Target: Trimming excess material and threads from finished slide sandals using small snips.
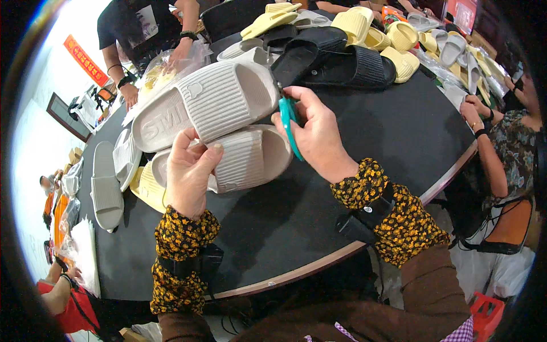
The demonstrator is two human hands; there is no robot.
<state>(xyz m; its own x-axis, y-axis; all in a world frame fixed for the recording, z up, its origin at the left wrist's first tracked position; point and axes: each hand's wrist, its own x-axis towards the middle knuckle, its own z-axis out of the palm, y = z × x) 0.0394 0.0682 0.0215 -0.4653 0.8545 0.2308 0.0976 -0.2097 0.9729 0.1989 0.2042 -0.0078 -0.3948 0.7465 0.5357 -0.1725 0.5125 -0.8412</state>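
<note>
My left hand (192, 171) is closed on a light grey ribbed slide slipper (219, 100), thumb and fingers at its near edge, holding it tilted above the table. A second matching grey slipper (242, 161) sits just below it, partly behind my left hand; whether it is gripped too I cannot tell. My right hand (319, 137) is wrapped round small scissors with teal handles (289, 126). Their tip meets the right-hand end of the upper slipper, and the blades are mostly hidden.
Black slides (367, 67) lie beyond my hands on the dark round table (376, 125). Yellow slides (353, 24) pile up behind them. Grey slippers (106, 185) and a yellow one (149, 188) rest at left. Co-workers' hands (181, 54) work with plastic bags across the table; others sit right.
</note>
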